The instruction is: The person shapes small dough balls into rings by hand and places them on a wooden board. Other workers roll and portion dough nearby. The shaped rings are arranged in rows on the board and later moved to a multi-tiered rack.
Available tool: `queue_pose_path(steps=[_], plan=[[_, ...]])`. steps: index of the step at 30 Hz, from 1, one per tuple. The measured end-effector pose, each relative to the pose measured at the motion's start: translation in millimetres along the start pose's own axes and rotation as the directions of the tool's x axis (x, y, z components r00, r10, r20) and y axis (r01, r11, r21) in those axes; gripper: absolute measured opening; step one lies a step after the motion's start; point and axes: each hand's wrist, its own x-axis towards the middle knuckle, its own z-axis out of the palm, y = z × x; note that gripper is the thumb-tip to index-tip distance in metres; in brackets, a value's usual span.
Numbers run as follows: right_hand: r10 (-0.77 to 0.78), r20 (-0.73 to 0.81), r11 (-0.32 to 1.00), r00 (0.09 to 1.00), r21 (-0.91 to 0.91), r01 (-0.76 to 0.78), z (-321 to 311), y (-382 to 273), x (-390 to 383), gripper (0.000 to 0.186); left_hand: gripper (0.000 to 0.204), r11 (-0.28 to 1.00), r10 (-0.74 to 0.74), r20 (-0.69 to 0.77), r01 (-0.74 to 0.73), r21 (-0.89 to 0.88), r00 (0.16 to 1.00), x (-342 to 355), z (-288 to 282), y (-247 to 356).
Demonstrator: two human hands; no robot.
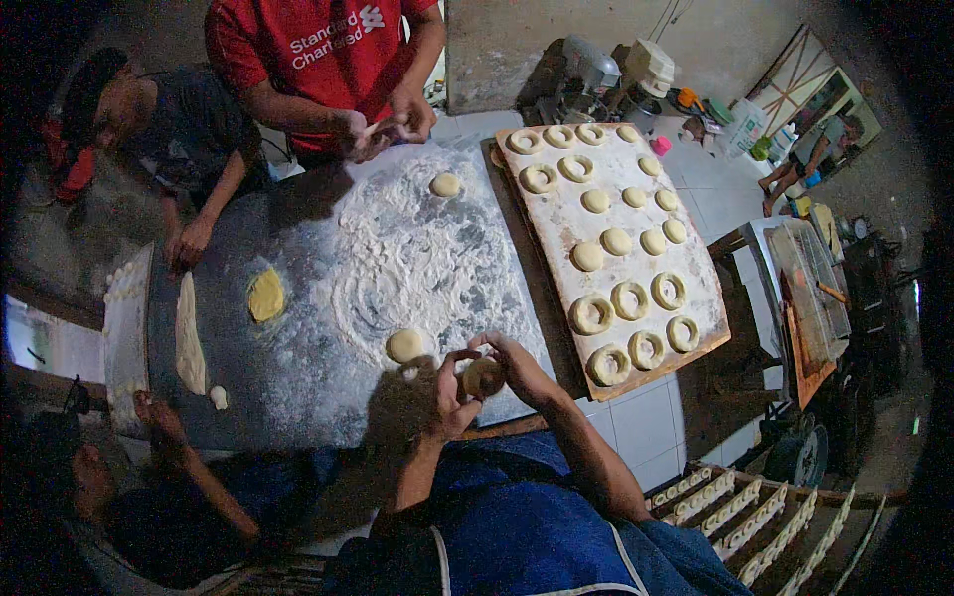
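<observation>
Over the near edge of the floured table (229, 363), a ring of dough (484, 377) hangs between my two hands. My left hand (454, 399) curls round its left side, and my right hand (509, 360) closes on its upper right. A round dough ball (404, 345) lies on the table just beyond my left hand. Farther off is another dough ball (444, 185). To my right, a floured wooden board (621, 268) bears several dough rings (629, 301) and several round dough pieces (616, 241).
Across the table, a person in red (318, 60) works with both hands. Two other people are at the left, near a long dough strip (190, 338) and a flattened yellowish piece (265, 296). Mixers (590, 68) stand at the back; a rack of dough rings (730, 507) is at lower right.
</observation>
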Motion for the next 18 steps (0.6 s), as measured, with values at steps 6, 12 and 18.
queue_pose_path(steps=[6,12,18], plan=[[0.011,-0.294,0.984,0.956,0.171,0.041,18.5,-28.4,-4.9,0.063,0.021,0.975,0.213,-0.353,-0.175,0.138,0.911,30.2,27.8,-5.5],[-0.018,-0.296,0.823,0.955,-0.547,-0.154,-1.9,-25.3,4.2,0.081,0.025,0.992,-0.032,-0.599,0.098,0.078,0.8,66.0,23.9,-47.1],[-0.153,-0.317,0.915,0.936,-0.404,0.013,-29.1,-17.8,-3.9,0.056,0.035,0.763,0.15,-0.341,0.11,0.637,0.928,68.2,50.6,-36.0]])
